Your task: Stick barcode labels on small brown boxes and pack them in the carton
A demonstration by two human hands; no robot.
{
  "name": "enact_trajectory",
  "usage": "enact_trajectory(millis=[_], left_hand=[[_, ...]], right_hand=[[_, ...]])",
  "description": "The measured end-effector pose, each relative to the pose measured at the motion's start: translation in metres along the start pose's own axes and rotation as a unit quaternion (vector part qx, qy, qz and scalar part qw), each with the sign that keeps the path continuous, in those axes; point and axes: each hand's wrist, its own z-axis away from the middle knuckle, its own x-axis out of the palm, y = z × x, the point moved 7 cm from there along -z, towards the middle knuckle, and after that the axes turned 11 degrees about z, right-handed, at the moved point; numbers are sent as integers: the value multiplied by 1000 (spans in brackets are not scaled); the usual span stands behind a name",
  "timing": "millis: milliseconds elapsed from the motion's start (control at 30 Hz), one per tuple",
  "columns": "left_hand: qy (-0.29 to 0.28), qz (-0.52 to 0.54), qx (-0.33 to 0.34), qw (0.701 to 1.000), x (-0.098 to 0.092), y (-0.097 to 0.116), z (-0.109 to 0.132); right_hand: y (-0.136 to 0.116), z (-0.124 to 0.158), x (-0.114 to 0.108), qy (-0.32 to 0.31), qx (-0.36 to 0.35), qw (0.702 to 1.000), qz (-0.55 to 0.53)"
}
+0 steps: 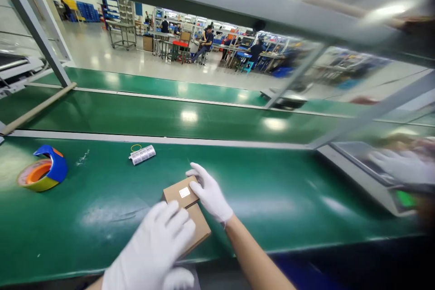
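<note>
Brown cardboard boxes, rectangular, side by side on the glossy green desk, look light, stiff yet crushable, best taken by opposite walls. The right white-gloved hand has its grip partly curled around the white-labelled box; the left white-gloved hand's hold is unclear.

A brown cardboard box with a white label is lying against the right hand; a second cardboard box is lying just beside, partly hidden by the left hand.
</note>
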Motion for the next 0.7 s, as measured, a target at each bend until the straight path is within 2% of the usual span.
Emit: enact_trajectory(millis=[33, 100, 200, 267, 333, 500, 700], left_hand=[[-21, -25, 9, 999, 9, 10, 6], [-33, -63, -7, 997, 14, 7, 16], [-29, -62, -44, 997, -6, -29, 27], [-17, -48, -70, 996, -24, -49, 32], [-13, -37, -112, 993, -35, -60, 33], [-19, -48, -219, 974, -25, -55, 12], [-53, -43, -246, 967, -14, -60, -17]], right_hand=[[2, 3, 3, 9, 11, 1000, -6], [3, 11, 4, 54, 38, 998, 2], [2, 29, 7, 113, 84, 990, 23], [-1, 39, 17, 103, 100, 989, 24], [-5, 46, 29, 85, 98, 991, 20], [-8, 54, 46, 84, 94, 992, 5], [-3, 53, 45, 87, 115, 990, -1]])
